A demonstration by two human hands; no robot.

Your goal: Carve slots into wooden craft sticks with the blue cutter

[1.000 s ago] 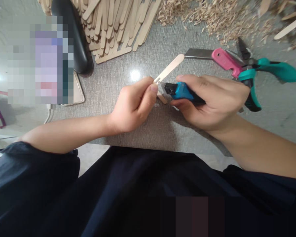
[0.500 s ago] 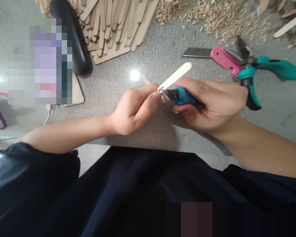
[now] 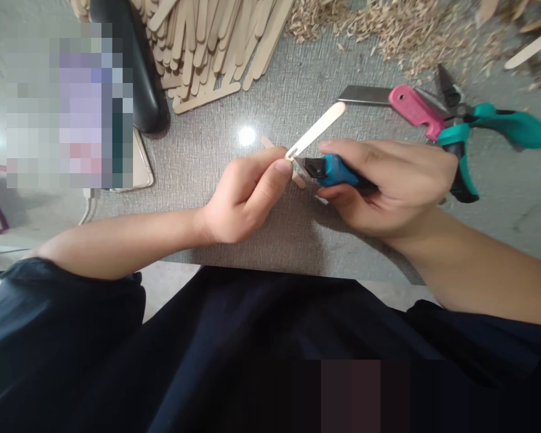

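Between the thumb and fingers of my left hand (image 3: 247, 195) is the lower end of a pale wooden craft stick (image 3: 319, 130), which slants up to the right. A small notch or slot shows in the stick just above my thumb. My right hand (image 3: 392, 183) is wrapped round a blue and black utility knife (image 3: 338, 171). Its short blade (image 3: 300, 165) points left, right beside the held end of the stick; whether it touches the wood I cannot tell. Another craft stick (image 3: 299, 180) lies on the table (image 3: 270, 240) beneath, partly covered by my left hand.
A pile of craft sticks (image 3: 207, 42) lies at the back, with wood shavings (image 3: 383, 30) to its right. A pink-handled folding blade (image 3: 408, 108) and teal pliers (image 3: 507, 123) lie beyond my right hand. At left are a black case (image 3: 139, 78) and a blurred phone (image 3: 83, 120).
The stick's tip has shifted slightly left and up, and the notch shows more clearly. The knife remains close to the stick, with both hands keeping their grips.
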